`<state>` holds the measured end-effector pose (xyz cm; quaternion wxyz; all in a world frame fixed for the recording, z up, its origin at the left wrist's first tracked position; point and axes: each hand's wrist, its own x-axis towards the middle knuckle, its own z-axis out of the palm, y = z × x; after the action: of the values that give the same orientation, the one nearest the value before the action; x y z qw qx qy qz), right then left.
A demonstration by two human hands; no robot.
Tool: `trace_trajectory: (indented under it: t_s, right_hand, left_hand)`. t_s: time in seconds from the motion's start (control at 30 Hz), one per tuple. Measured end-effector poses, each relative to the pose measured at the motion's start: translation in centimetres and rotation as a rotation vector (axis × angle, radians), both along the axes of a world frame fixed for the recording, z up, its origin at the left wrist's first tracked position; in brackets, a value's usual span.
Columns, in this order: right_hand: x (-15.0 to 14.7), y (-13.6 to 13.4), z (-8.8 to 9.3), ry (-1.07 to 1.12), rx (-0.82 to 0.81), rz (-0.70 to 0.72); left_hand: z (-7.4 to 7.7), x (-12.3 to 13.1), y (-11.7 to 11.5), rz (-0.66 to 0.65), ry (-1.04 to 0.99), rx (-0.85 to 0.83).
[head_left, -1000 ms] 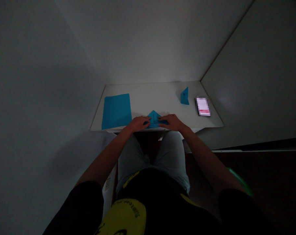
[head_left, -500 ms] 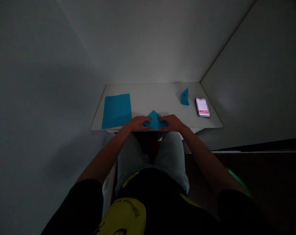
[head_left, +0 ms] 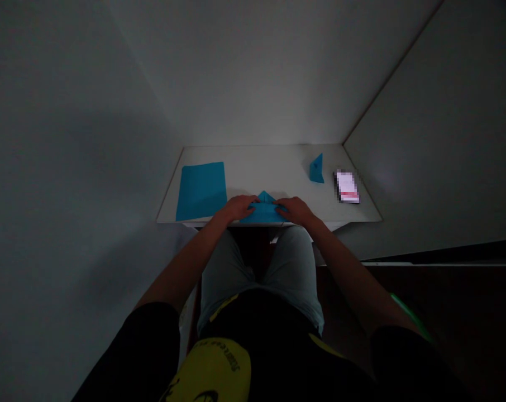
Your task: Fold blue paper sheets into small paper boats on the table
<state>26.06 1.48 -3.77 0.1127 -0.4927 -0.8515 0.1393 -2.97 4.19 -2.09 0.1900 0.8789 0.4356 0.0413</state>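
A folded blue paper (head_left: pixel 265 213) lies at the front edge of the white table, its pointed top facing the wall and a wide flat strip along its near side. My left hand (head_left: pixel 241 207) grips its left end, thumb and fingers bent around the strip. On the right end, my right hand (head_left: pixel 294 210) holds the paper in the same way. Just left of my left hand lies a flat blue sheet (head_left: pixel 201 191).
At the back right of the white table (head_left: pixel 253 162) stands a small folded blue paper piece (head_left: pixel 317 169). Beside it, near the right edge, is a phone (head_left: pixel 347 186) with a lit, blurred screen. Grey walls close in the back and both sides.
The near part of the folded paper now shows as a wide strip across the lower part of the triangle, covering more of it. Both hands have shifted slightly and still hold its ends.
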Motion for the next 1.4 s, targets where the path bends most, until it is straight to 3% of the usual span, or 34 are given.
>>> trace_trajectory:
  t_s: [0.13, 0.27, 0.43, 0.53, 0.87, 1.07, 1.2, 1.3, 1.4]
  right_hand:
    - [-1.1, -0.7, -0.1, -0.015, 0.073, -0.063]
    - [-1.9, -2.2, -1.1, -0.023, 0.203, -0.088]
    - [-1.4, -4.7, -3.2, -0.018, 0.238, -0.062]
    - [-0.5, -5.8, -3.9, -0.001, 0.257, -0.032]
    - [0.6, -7.2, -3.3, 0.096, 0.16, -0.059]
    - [1.7, -5.3, 0.3, 0.334, 0.104, -0.034]
    - [1.7, -1.9, 2.5, 0.552, 0.141, -0.167]
    - [1.4, 0.5, 1.6, 0.549, 0.059, -0.27]
    - [0.9, 2.0, -1.1, 0.452, -0.041, -0.309]
  left_hand:
    - [-0.2, 0.9, -0.6, 0.057, -0.054, 0.102]
    - [-1.6, 1.5, -2.7, 0.056, -0.05, 0.249]
    - [-4.4, -0.4, -5.5, 0.049, -0.135, 0.274]
    - [-5.3, -1.9, -6.6, 0.062, -0.195, 0.31]
    - [-4.5, -2.8, -8.4, 0.134, -0.158, 0.208]
    - [-1.6, -3.1, -6.3, 0.153, -0.356, 0.099]
    - [0.3, -2.5, -3.0, 0.316, -0.522, 0.07]
    - [0.0, -1.8, -0.8, 0.428, -0.535, 0.058]
    - [-1.5, -1.2, 0.3, 0.511, -0.478, 0.007]
